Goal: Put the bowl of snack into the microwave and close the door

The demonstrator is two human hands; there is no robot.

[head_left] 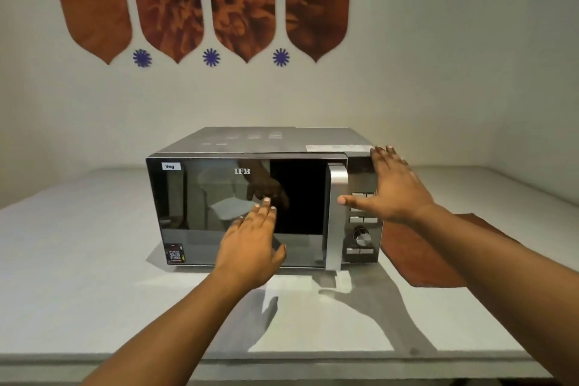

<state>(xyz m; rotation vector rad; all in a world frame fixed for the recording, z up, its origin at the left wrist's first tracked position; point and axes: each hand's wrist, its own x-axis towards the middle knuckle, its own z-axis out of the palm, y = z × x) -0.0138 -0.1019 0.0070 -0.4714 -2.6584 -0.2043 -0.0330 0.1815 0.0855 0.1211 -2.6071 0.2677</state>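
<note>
Two bare forearms reach over the near edge of a pale grey bench (78,276). The left hand (250,247), open and empty, lays its fingertips on the dark glass door (200,213) of a silver-and-black microwave (260,139), which looks shut. The right hand (391,188), fingers spread, covers the microwave's control panel (362,240) at its top right corner. The bowl of snack cannot be seen.
</note>
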